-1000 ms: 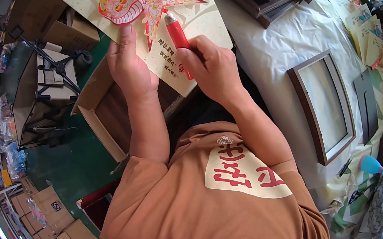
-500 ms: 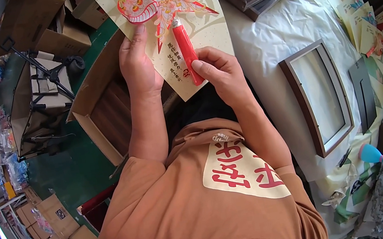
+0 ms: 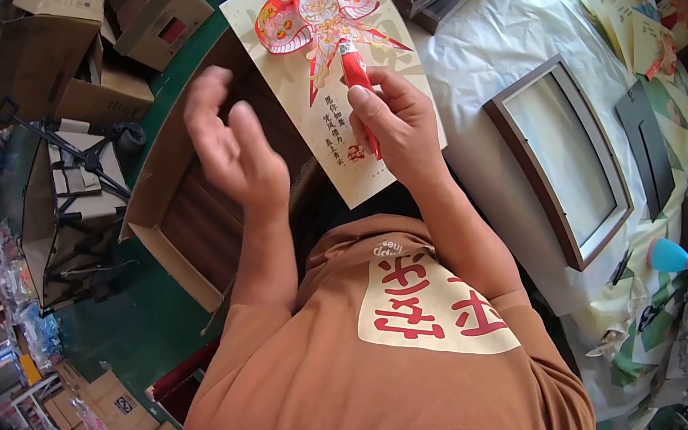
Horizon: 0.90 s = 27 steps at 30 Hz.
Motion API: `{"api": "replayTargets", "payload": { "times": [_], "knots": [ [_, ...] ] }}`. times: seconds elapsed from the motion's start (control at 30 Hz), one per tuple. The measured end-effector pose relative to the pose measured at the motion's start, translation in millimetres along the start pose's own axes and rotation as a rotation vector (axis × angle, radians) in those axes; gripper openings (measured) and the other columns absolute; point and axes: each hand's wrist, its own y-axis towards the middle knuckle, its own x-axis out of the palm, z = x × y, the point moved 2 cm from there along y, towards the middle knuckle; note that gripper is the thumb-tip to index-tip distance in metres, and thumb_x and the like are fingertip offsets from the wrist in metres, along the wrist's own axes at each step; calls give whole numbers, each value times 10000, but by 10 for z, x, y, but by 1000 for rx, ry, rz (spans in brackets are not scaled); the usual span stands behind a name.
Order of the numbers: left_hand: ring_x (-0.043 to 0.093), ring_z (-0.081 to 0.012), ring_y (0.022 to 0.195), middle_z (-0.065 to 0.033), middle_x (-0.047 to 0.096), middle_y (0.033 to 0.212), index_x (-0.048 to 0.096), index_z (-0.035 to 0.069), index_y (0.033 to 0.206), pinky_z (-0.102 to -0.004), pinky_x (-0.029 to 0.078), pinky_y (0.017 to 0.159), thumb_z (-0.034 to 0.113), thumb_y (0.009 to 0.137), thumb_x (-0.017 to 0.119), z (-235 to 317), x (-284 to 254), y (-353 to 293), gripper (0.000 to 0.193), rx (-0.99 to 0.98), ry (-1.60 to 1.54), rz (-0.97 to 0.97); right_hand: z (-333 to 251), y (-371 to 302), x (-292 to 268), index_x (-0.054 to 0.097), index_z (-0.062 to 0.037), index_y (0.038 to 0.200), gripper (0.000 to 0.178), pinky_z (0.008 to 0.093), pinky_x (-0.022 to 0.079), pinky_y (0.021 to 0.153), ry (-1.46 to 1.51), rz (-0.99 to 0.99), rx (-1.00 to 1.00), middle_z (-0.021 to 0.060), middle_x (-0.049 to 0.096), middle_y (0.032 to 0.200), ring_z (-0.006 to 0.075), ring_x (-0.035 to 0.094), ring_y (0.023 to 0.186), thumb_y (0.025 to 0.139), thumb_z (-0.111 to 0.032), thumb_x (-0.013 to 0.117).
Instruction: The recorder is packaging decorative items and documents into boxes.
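Note:
My left hand (image 3: pixel 239 146) is lifted just left of a cream card (image 3: pixel 311 121), fingers apart and nothing in them, a little blurred. A red and pink kite-shaped bird (image 3: pixel 319 13) decorates the card's upper part, with lines of dark writing below. In front of the card, my right hand (image 3: pixel 398 121) grips a slim red stick-shaped tool (image 3: pixel 354 69) with a silvery tip, thumb along its side. The tip is at the bird's tail. Whether my right fingers also hold the card, I cannot tell.
A dark wooden frame (image 3: pixel 565 162) lies on the white-covered table (image 3: pixel 464 61) to the right, beside a black backing board (image 3: pixel 647 149) and a blue squeeze bulb (image 3: pixel 673 256). Similar cards (image 3: pixel 636 15) stand at the far right. An open cardboard box (image 3: pixel 176 260) is at left.
My left hand has let go of the card's left edge and moved left, fingers spreading. The card sits lower and to the right, with the whole bird in sight. The red tool stays in my right hand.

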Motion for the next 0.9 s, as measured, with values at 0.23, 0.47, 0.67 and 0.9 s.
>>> {"api": "replayTargets", "payload": {
  "times": [0.23,0.47,0.67,0.9],
  "knots": [
    [680,-176,840,-150,745,1002,698,-55,1141,-270,550,804,271,1115,540,321,49,-458,363,-819,-339,-737,52,-75,-135,658,-4,1219,187,202,381,519,-206,3,-114,16,611,739,82,494,573,1055,-84,615],
    [728,-250,956,-145,735,1083,667,-28,1197,-306,554,872,297,1098,536,276,460,-611,364,-1364,-1082,-560,122,-262,-224,701,-11,1129,139,212,388,544,-387,1,-49,8,601,709,82,487,590,1048,-104,636],
    [734,-297,1019,-186,746,1074,670,12,1114,-352,540,933,244,1064,555,227,560,-611,263,-1344,-972,-481,95,-343,-305,718,-8,1035,150,222,391,554,-565,39,-15,4,587,676,88,481,584,1052,-133,636],
    [742,-311,987,-202,744,1036,666,27,1055,-389,549,932,231,1060,558,207,604,-561,230,-1268,-953,-421,83,-457,-303,711,0,1029,183,224,399,556,-661,27,-6,6,589,668,95,492,581,1064,-150,613]
  ]
}}
